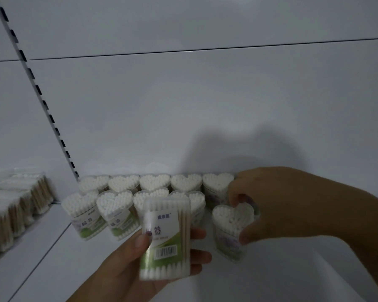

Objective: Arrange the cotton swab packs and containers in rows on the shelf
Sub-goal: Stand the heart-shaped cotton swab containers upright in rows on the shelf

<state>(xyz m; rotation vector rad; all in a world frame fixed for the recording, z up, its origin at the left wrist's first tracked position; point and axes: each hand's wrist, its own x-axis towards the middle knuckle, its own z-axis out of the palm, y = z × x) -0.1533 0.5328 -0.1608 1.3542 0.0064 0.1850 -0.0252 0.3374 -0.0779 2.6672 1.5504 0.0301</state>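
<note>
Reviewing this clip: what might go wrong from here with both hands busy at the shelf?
The right hand grips a heart-shaped container close to the front row; sliding it in may knock the neighbouring container over. The left hand holds a flat pack in front of that row, hiding part of it, so alignment may suffer.

A pale grey-white back panel fills the view, crossed from 9 to 3 o'clock by a thin dark seam high up. A slotted metal upright slants from 11 o'clock down toward 8 o'clock, where it meets the white shelf. The light is dim and cool, and a soft shadow lies on the panel at 3 o'clock.
</note>
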